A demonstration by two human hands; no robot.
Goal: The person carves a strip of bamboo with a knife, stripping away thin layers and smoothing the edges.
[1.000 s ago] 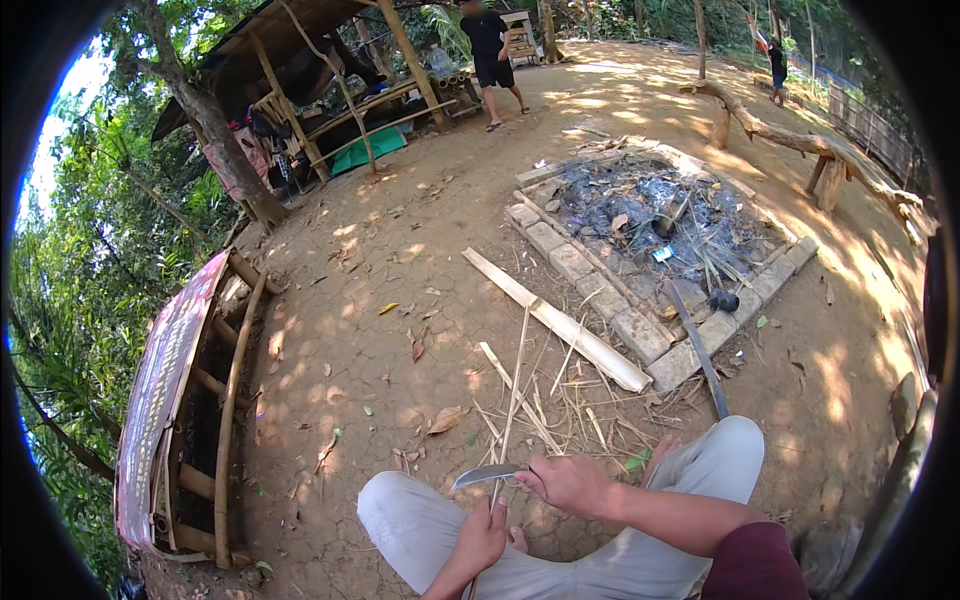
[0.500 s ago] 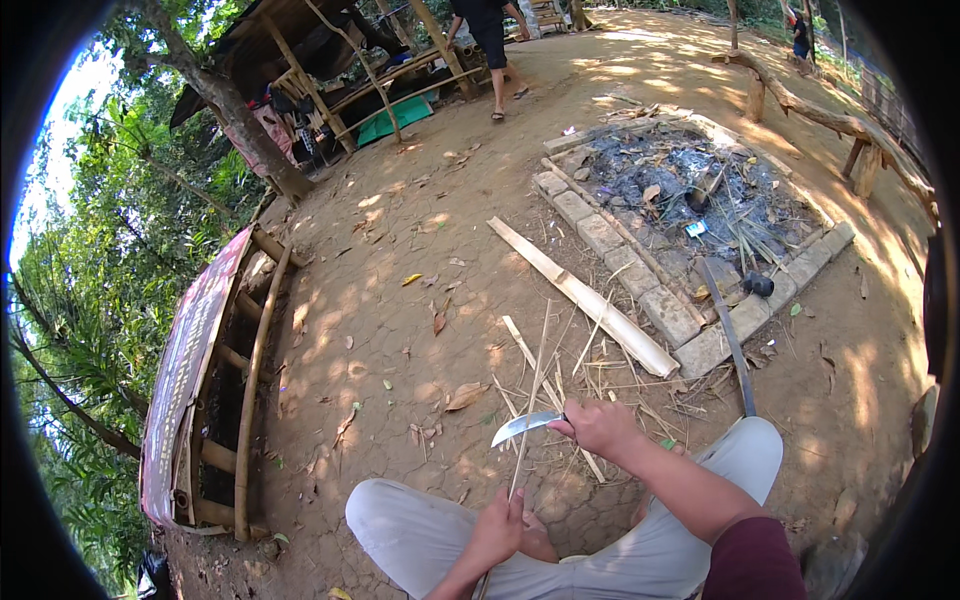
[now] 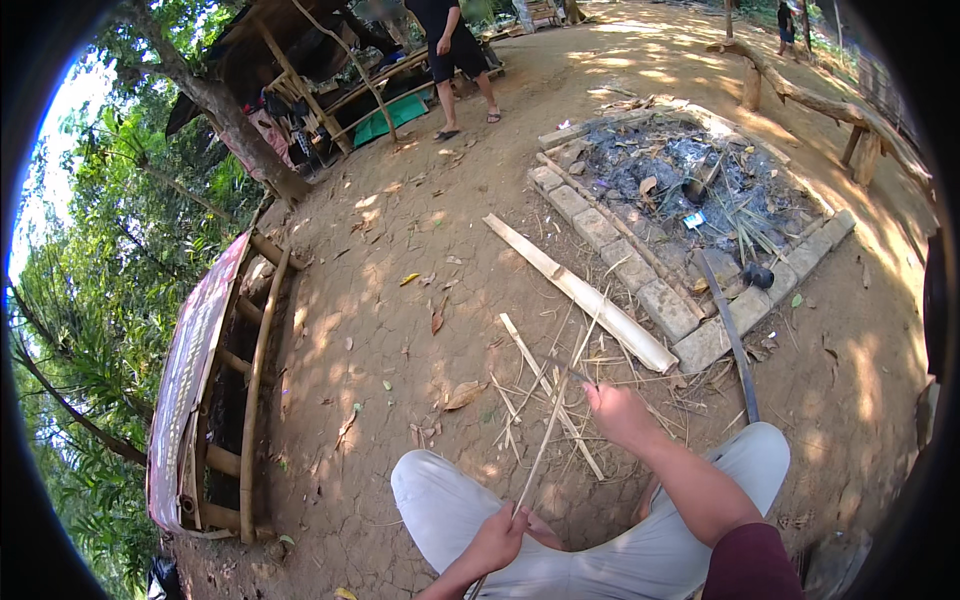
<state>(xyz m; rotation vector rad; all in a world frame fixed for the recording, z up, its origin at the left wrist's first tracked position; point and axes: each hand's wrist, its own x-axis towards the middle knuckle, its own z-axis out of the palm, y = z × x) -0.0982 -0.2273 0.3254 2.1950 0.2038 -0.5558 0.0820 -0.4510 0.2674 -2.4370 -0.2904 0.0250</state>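
Observation:
My left hand [image 3: 498, 538] is closed around the lower end of a long, thin bamboo strip [image 3: 541, 455], which slants up and away from my lap. In my right hand [image 3: 620, 413] is a knife [image 3: 574, 372], its blade seen nearly edge-on by the strip's far part. Whether the blade touches the strip I cannot tell. Several split bamboo pieces [image 3: 575, 432] and thin shavings lie on the soil below. A wide split bamboo length [image 3: 580, 293] rests beyond them. To the right, a long dark blade [image 3: 728, 325] leans on the fire pit's edge, its near end beside my right knee.
A brick-edged fire pit [image 3: 687, 311] with ash and a black cup-like object [image 3: 757, 276] is ahead right. A bamboo bench [image 3: 258, 390] stands left. A person [image 3: 455, 50] walks near a wooden shelter; another stands far right by a log rail [image 3: 810, 98].
My right hand has moved the knife forward and a little right, and its blade has turned edge-on. My left knee has shifted right. The person near the shelter has moved left.

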